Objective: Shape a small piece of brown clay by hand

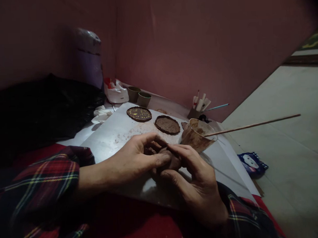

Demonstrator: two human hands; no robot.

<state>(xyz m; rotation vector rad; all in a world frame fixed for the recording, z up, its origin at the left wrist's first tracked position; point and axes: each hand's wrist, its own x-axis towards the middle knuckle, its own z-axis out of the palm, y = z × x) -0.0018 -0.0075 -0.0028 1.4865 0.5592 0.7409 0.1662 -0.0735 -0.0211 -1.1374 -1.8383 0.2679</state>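
Cupping clay [173, 162], left hand [139, 152], right hand [200, 177], sheet [105, 144] open leftward, its edge near

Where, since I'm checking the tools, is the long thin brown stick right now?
In the head view, right of centre: the long thin brown stick pokes rightward out of the transparent, brown-smeared cup, just beyond the right hand.

Red surface [137, 221] — white sheet [107, 138] atop, perhaps paper.

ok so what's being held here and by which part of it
A brown lump, held around its sides between the left hand and the right hand, which partly cover it.
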